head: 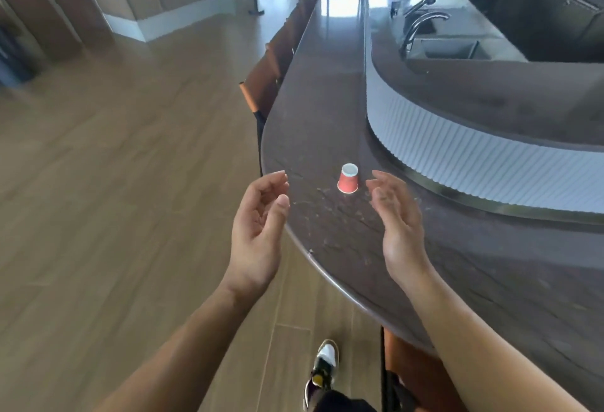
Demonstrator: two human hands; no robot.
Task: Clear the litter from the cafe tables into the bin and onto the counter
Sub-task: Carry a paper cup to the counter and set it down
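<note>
A small red paper cup (348, 179) stands upside down on the dark brown curved counter (327, 117), near its rounded end. My left hand (258, 231) hovers at the counter's edge to the left of the cup, palm turned inward, fingers loosely curved and holding nothing. My right hand (397, 218) is over the counter just right of the cup, palm facing left, fingers relaxed and empty. Neither hand touches the cup.
A white ribbed raised ledge (457, 153) curves behind the cup. Beyond it lie a sink (447, 50) and faucets (421, 20). Brown bar chairs (264, 84) line the counter's left side. Wooden floor (114, 182) spreads to the left. My shoe (323, 366) is below.
</note>
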